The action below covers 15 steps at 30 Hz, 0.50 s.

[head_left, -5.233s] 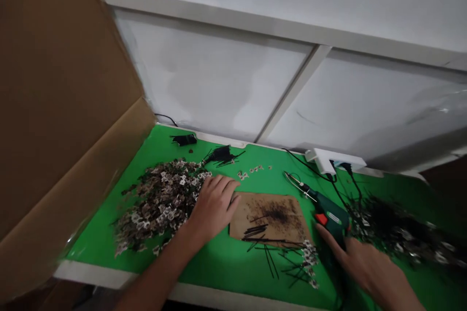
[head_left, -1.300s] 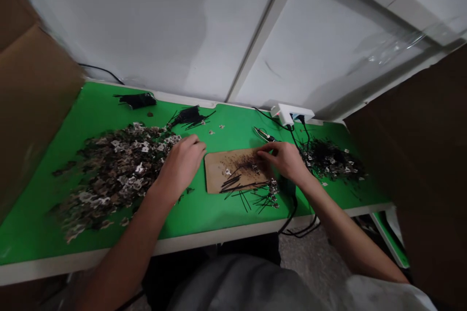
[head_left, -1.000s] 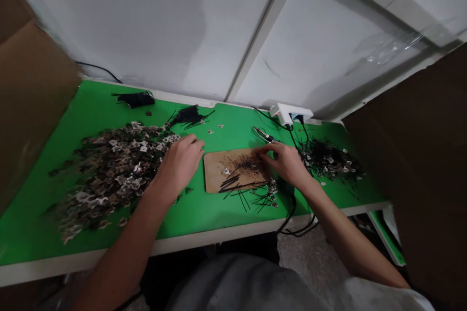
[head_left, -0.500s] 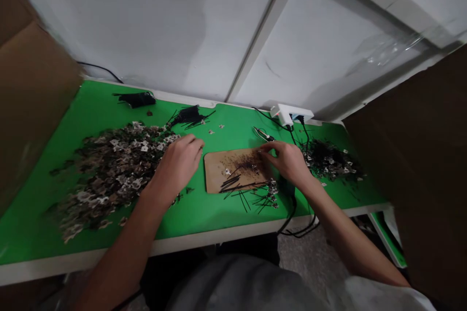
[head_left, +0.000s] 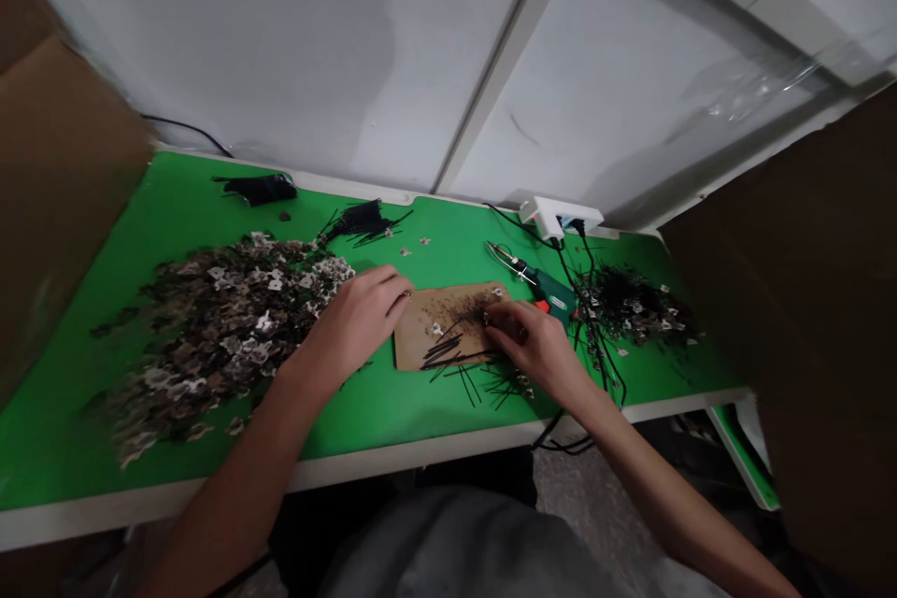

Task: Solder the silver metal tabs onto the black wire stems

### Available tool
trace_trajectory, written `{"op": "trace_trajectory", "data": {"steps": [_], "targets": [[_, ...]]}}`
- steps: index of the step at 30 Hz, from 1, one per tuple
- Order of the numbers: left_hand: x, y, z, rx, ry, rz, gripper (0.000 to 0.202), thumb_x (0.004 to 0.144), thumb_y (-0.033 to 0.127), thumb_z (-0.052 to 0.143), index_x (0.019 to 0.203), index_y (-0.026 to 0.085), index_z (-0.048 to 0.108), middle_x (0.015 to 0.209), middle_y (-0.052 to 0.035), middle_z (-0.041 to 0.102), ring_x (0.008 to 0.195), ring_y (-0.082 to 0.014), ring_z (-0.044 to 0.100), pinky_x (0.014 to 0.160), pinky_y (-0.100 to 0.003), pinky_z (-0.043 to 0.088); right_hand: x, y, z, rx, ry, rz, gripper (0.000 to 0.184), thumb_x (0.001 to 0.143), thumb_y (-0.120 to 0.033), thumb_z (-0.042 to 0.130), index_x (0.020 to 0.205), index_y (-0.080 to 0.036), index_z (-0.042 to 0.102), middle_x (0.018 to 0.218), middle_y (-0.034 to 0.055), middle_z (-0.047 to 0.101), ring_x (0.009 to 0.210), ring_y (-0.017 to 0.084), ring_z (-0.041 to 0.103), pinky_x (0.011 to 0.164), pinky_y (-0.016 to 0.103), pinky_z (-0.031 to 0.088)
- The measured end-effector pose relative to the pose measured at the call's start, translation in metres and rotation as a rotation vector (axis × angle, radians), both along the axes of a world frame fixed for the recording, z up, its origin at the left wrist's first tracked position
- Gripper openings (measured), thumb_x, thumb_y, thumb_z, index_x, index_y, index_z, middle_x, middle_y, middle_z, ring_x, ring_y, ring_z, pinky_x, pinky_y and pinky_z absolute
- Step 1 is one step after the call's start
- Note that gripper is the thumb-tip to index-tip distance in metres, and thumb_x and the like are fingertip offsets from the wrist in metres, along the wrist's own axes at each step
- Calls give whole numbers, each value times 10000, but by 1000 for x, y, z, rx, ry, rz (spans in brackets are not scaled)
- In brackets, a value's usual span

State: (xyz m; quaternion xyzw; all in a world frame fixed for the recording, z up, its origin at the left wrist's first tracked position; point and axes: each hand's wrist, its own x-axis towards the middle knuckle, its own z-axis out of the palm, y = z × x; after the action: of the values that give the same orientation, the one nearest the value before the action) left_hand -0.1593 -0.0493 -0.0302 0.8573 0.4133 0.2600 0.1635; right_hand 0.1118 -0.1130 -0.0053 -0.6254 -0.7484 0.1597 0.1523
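Observation:
My left hand [head_left: 364,310] is closed in a pinch at the left edge of a brown board [head_left: 413,350]. A tiny light bit shows at its fingertips, too small to name. My right hand [head_left: 536,341] pinches a small metal piece over the right part of the board. Two other small metal pieces, one at the upper right [head_left: 497,291] and one left of centre [head_left: 436,329], lie on the scorched, speckled board. Short black wires [head_left: 443,350] lie across its lower part and over its front edge. Behind my right hand rests a green soldering gun [head_left: 559,299].
A big heap of metal pieces [head_left: 224,327] covers the table's left side. Two black wire bundles [head_left: 259,190] [head_left: 361,220] lie at the back. On the right are a white power strip [head_left: 561,217], dark cables and a pile of wired pieces [head_left: 631,304]. Cardboard [head_left: 63,177] flanks the table.
My right hand has moved left and toward me, from the board's upper right corner, where a metal piece now lies. My left hand has shifted right to the board's edge. The soldering gun is uncovered.

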Motion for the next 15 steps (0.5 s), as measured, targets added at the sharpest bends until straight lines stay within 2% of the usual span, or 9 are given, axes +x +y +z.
{"op": "trace_trajectory", "data": {"steps": [4,10,15], "targets": [[-1,1,1,-8,8,4,210,976,130,504,909,166,699,952,-65,691,869,-198,664,782,-307,506,3,-4,0,9,38,-19,139,910,-211,591,993,-217,703,913,71,738,744,202,689,654,294,527],[-1,1,0,1,-1,-6,205,984,142,504,913,163,695,944,-63,685,863,-198,659,779,-307,505,4,-8,-2,33,73,-44,106,886,-199,606,925,-211,704,860,67,730,729,206,676,686,306,524],[-1,1,1,6,11,-10,211,985,146,500,911,166,696,943,-65,687,860,-200,658,775,-311,507,3,-6,1,15,84,-1,110,895,-223,618,937,-230,720,939,75,746,808,221,695,740,323,528]]}}
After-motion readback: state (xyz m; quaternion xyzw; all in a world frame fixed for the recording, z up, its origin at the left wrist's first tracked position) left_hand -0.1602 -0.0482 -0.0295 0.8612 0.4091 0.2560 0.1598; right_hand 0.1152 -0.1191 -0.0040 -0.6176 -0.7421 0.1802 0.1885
